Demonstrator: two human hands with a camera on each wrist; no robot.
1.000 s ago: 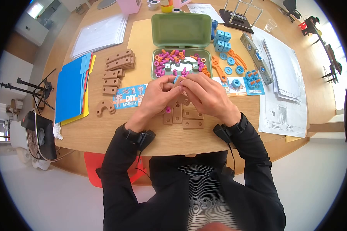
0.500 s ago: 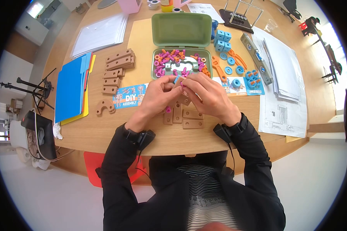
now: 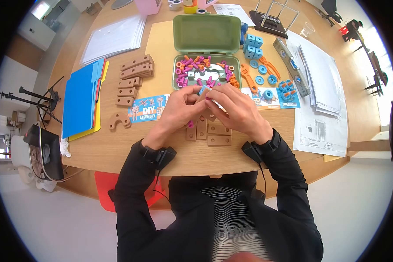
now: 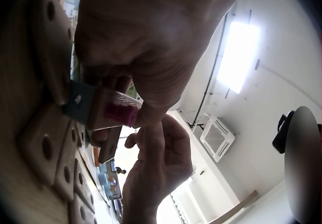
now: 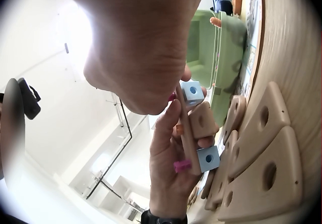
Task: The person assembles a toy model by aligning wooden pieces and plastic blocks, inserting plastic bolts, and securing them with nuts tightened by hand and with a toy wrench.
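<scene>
Both hands meet over the table in front of the green box. My left hand [image 3: 182, 106] grips a small assembly, a tan holed strip [image 5: 188, 142] with two light blue cubes [image 5: 208, 158] and a tan block [image 5: 202, 120] between them. A magenta bolt [image 5: 182, 166] sticks out at the strip's near end, and an orange piece [image 5: 179, 129] sits mid-strip. At the far end, the fingers of my right hand [image 3: 239, 108] pinch another magenta bolt [image 4: 121, 113], beside a blue cube. Fingers partly hide this end in the head view.
The open green box [image 3: 206, 35] holds magenta and orange bolts. Tan strips [image 3: 219, 139] lie below the hands, more strips [image 3: 135, 70] at left. Blue cubes [image 3: 253, 46], blue rings, orange tools [image 3: 247, 78] and a level [image 3: 291, 65] stand at right. Blue folders [image 3: 81, 102] lie far left.
The right fingers have shifted slightly around the magenta bolt and cover more of it. The assembly has tilted a little in the left hand; both arms stay nearly still.
</scene>
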